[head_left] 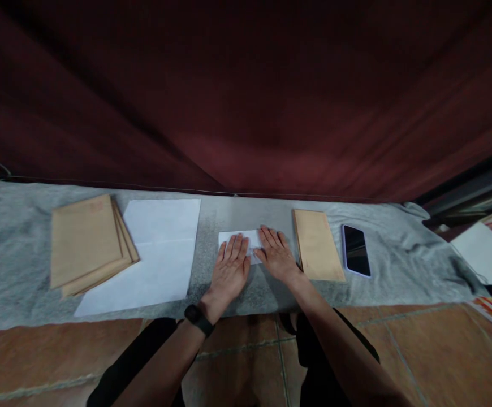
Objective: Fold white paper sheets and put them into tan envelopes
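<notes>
A small white folded paper lies in front of me on the grey cloth, partly covered by my hands. My left hand rests flat on its left part, fingers stretched out. On its right part lies my right hand, also flat with the fingers extended. Just right of that hand is a narrow stack of brown envelopes. To the left, large white sheets of paper lie spread out, and several larger brown envelopes overlap their left side.
A phone with a pale purple case lies right of the narrow envelopes. Grey cloth covers the long, narrow surface. A dark red curtain hangs behind it. Tiled floor shows in front, with white card at far right.
</notes>
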Available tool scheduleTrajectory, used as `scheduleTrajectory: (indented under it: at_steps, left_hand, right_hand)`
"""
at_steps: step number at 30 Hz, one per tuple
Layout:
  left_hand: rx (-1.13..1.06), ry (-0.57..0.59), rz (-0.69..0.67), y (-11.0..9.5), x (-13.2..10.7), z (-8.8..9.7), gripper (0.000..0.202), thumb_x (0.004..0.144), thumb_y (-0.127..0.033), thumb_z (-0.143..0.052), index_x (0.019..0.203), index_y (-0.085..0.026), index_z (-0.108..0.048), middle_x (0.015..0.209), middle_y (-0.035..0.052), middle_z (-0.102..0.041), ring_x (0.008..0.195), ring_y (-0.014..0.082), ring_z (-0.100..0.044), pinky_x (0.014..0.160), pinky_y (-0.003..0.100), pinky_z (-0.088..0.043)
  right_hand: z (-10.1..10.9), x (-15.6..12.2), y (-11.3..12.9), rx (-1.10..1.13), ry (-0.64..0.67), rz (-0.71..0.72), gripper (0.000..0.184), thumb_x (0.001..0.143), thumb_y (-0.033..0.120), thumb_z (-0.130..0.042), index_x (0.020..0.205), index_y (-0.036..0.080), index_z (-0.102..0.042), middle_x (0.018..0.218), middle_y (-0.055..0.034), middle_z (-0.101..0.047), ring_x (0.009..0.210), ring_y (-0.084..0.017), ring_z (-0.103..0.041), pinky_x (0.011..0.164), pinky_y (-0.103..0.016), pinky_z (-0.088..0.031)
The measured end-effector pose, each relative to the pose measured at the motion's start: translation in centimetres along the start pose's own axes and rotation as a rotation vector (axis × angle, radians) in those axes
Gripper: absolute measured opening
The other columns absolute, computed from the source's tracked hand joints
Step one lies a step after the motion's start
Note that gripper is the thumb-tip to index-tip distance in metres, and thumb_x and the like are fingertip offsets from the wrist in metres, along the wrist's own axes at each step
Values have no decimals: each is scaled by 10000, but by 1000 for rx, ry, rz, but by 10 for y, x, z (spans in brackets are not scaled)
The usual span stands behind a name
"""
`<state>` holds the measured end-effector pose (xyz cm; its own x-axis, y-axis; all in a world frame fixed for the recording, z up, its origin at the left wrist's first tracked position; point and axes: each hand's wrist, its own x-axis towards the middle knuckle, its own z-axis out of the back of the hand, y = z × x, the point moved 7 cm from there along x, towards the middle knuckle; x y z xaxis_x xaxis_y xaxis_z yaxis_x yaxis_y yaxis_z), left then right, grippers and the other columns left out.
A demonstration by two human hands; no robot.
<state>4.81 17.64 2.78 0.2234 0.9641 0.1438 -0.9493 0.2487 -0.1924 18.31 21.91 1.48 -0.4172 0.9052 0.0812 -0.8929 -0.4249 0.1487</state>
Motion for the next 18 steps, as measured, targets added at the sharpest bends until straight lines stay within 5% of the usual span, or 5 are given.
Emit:
scheduleTrajectory:
  at_steps: [5, 11, 18]
  left_hand:
    - [11, 6, 27, 1, 6, 0, 545, 1036, -285, -321, 1556, -153, -414, 1645, 90, -363, 1557, 266, -254, 1282, 504, -198]
    - [5, 12, -10, 3, 5, -6, 582, 1008, -226, -297, 1570, -94, -369, 1661, 114, -320, 1566, 268, -225, 1280, 512, -194]
    - [-7, 17, 35, 10, 6, -5, 578, 1026, -254, -280, 1573, -88, -364, 1660, 142, -318, 1568, 256, -221, 1283, 489, -172]
  right_hand:
    - [8, 0, 6, 36, -46, 7, 574, 1084, 406, -325, 1591, 137, -345, 1663, -92, -301, 1550, -254, -282, 1283, -491, -193]
    - [7, -6, 40, 135, -35, 110, 571, 1090, 395, -284, 1589, 123, -349, 1659, -85, -327, 1549, -204, -286, 1292, -420, -215]
    - [0, -6, 28, 77, -71, 70, 572, 1084, 406, -326, 1596, 149, -334, 1657, -85, -324, 1545, -230, -296, 1280, -468, -210]
